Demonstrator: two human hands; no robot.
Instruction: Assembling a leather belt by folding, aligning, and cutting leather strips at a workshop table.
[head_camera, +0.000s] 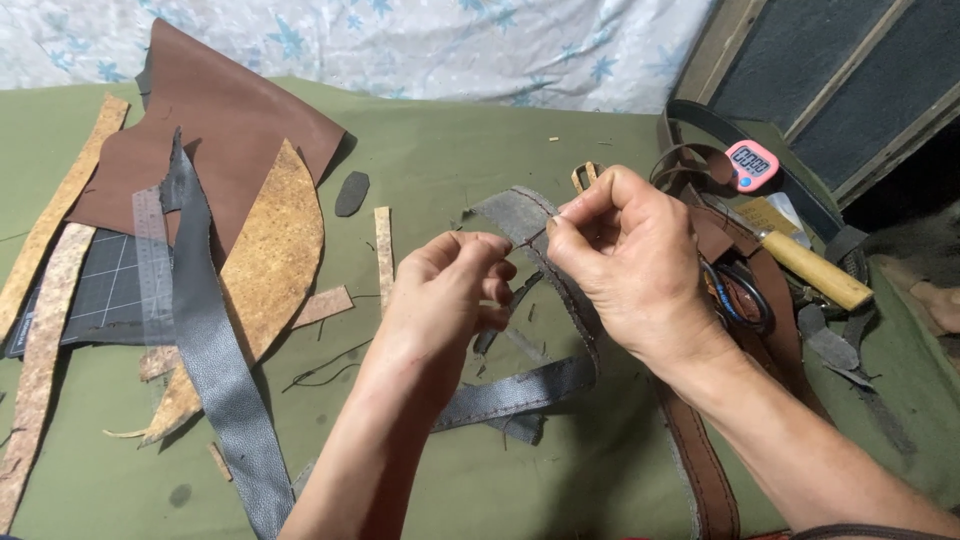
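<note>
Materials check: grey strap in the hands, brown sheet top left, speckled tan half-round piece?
Grey strap: looks like leather, matte, with a stitch line along the edge; both hands pinch at it near a red thread. Brown sheet: likely leather, smooth with a dull sheen and cut edges. Tan half-round piece: mottled speckle suggests cork or cork-faced board; cannot tell for sure.

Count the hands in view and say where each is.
2. The left hand is at centre, and the right hand is beside it; both pinch a grey stitched leather strap. None seem hidden.
</note>
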